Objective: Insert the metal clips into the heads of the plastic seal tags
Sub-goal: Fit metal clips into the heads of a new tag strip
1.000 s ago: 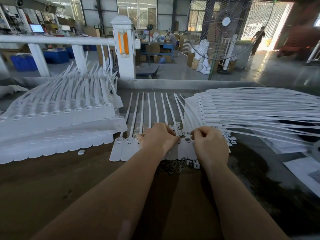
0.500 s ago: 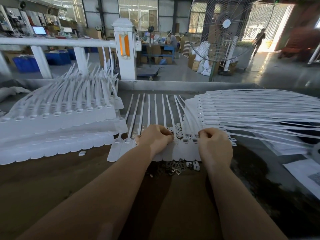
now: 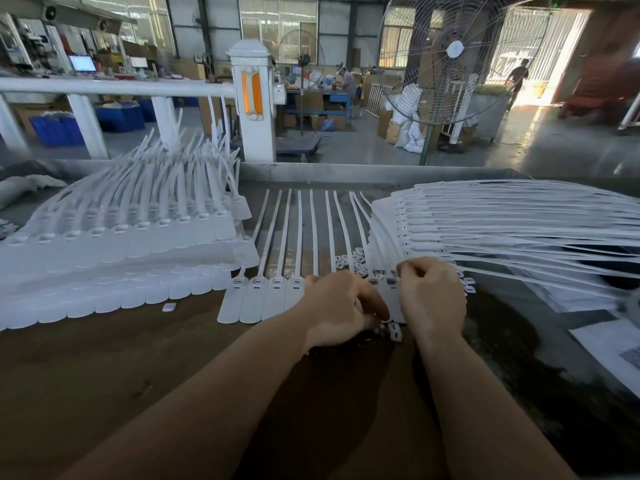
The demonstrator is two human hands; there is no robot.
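White plastic tags [image 3: 277, 299] lie side by side in a row at the bench's middle, heads level and tails running toward 12 o'clock. I judge this lets the hands work along the heads without turning any tag.

The left hand [image 3: 341, 308] lies across the tags at the right of the row, fingers bent down toward 3 o'clock. It seems to pin them flat, but whether it pinches anything is hidden. The right hand [image 3: 431, 296] is clenched above the last heads, thumb and forefinger pressed together at its top. A clip is likely held there, though none shows.

Loose clips [image 3: 355, 261] lie scattered between the tails at 1 o'clock of the left hand. One more small piece [image 3: 394, 331] sits at the row's near edge, between the wrists. Supply is thus close by on both sides.

A fanned stack [image 3: 519, 220] touches the row at 3 o'clock and overhangs the bench edge. A larger heap [image 3: 121, 244] crowds in at 9 o'clock. Sideways room is tight. The brown bench [image 3: 104, 375] toward 6 o'clock gives the forearms room to draw back. A raised lip [image 3: 329, 171] closes the far side at 12 o'clock.
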